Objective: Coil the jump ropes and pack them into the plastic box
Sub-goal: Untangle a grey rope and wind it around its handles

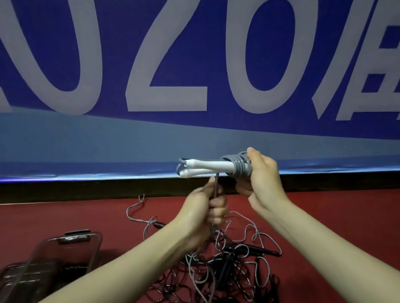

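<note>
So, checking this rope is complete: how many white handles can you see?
2. Both white handles lie side by side, held in the right hand, one above the other, with grey cord wound round their right ends.

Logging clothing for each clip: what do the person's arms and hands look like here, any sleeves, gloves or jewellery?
Both forearms are bare up to the bottom edge of the picture, with no sleeves in view. The left hand and right hand wear no gloves. No watch, bracelet or ring shows on either wrist or on the fingers that can be seen.
</note>
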A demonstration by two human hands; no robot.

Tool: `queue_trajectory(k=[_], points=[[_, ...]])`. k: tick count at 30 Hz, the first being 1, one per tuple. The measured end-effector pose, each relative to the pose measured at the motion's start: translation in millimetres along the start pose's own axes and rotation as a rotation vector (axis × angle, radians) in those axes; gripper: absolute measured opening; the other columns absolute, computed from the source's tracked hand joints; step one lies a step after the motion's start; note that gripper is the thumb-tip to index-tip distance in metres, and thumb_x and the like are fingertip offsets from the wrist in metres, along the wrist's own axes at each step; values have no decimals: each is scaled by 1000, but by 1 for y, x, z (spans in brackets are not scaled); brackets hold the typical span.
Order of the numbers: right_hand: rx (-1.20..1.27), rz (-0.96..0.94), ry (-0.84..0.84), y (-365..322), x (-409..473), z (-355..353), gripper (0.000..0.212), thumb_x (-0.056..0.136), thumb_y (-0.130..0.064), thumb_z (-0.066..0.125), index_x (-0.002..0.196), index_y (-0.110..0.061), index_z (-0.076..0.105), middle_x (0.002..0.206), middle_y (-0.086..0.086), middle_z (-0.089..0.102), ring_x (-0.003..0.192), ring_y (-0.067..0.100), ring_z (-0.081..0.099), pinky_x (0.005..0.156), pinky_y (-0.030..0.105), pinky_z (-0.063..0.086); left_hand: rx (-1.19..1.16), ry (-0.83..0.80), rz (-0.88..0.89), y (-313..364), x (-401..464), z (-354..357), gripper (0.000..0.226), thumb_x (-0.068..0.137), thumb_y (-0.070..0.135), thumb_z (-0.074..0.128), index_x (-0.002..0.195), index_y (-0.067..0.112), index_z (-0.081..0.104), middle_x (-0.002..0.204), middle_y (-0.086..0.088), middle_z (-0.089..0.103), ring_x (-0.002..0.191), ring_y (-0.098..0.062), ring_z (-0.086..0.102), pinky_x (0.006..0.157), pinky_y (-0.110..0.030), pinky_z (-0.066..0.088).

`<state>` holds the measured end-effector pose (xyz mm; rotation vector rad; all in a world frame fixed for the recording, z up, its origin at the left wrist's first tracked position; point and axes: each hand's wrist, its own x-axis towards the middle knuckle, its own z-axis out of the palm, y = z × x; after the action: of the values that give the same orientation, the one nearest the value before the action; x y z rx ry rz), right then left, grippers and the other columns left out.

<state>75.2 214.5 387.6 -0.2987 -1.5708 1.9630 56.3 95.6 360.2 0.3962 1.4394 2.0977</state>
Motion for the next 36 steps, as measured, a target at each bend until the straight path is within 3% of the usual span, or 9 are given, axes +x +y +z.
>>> queue_trajectory(k=[6, 10, 12, 14, 17, 21, 26, 30, 36], points=[[-401, -250, 122, 6, 3, -8, 31, 101, -23, 43, 75, -7, 48, 63, 6, 39, 60, 17, 35, 55, 31, 28, 522, 117, 107, -16, -14, -1, 28, 104, 18, 28, 83, 15, 47, 51, 7, 38, 40, -8, 30, 39, -19, 24], [-550, -377, 160, 4, 2, -18, 38, 102, -20, 43, 64, -13, 39, 56, -2, 37, 55, 14, 33, 58, 37, 26, 1110, 5, 375, -27, -33, 0, 24, 103, 29, 34, 107, 15, 54, 71, 1, 57, 60, -15, 50, 58, -30, 38], [-640, -430, 145, 8, -1, -23, 37, 101, -18, 45, 65, -12, 40, 53, -1, 37, 52, 14, 34, 58, 40, 26, 1345, -32, 423, -21, -34, 0, 24, 101, 34, 40, 107, 15, 53, 90, -6, 66, 80, -26, 60, 71, -36, 46], [-714, -476, 105, 11, -3, -28, 32, 100, -18, 47, 70, -7, 47, 53, 7, 44, 51, 21, 38, 58, 43, 27, 1450, -70, 476, -12, -32, -2, 23, 100, 36, 43, 99, 15, 53, 89, -9, 65, 81, -31, 60, 70, -39, 48], [-800, -514, 33, 18, -2, -33, 26, 98, -21, 52, 77, -5, 51, 55, 14, 51, 52, 28, 44, 55, 42, 31, 1483, -85, 592, 4, -33, -6, 22, 100, 35, 46, 97, 16, 57, 84, -7, 63, 75, -31, 59, 61, -34, 40], [-798, -502, -71, 21, -2, -32, 25, 96, -20, 56, 74, -9, 49, 49, -3, 39, 44, 11, 35, 49, 27, 24, 1522, -47, 722, 24, -27, -21, 25, 93, 42, 57, 88, 17, 57, 72, 9, 54, 68, -20, 53, 59, -34, 40], [-640, -423, -220, 13, -9, -27, 29, 99, -15, 51, 70, -16, 48, 48, -10, 39, 43, 5, 33, 46, 16, 25, 1232, -41, 601, 41, -13, -39, 26, 78, 31, 76, 81, 13, 59, 65, 9, 53, 58, -6, 43, 57, -25, 35], [-552, -417, -326, 8, -19, -22, 25, 94, -30, 48, 74, -16, 51, 58, -7, 48, 50, 4, 38, 51, 23, 33, 1195, -268, 387, 48, -13, -45, 22, 84, 29, 71, 100, 14, 71, 85, 13, 68, 72, 9, 57, 68, -12, 40], [-513, -398, -453, 5, -35, -19, 20, 94, -31, 45, 79, -19, 50, 57, -14, 51, 53, -1, 41, 54, 15, 34, 1124, -330, 279, 59, -24, -54, 13, 85, 27, 70, 91, 16, 74, 83, -1, 71, 72, -3, 58, 69, -20, 44]])
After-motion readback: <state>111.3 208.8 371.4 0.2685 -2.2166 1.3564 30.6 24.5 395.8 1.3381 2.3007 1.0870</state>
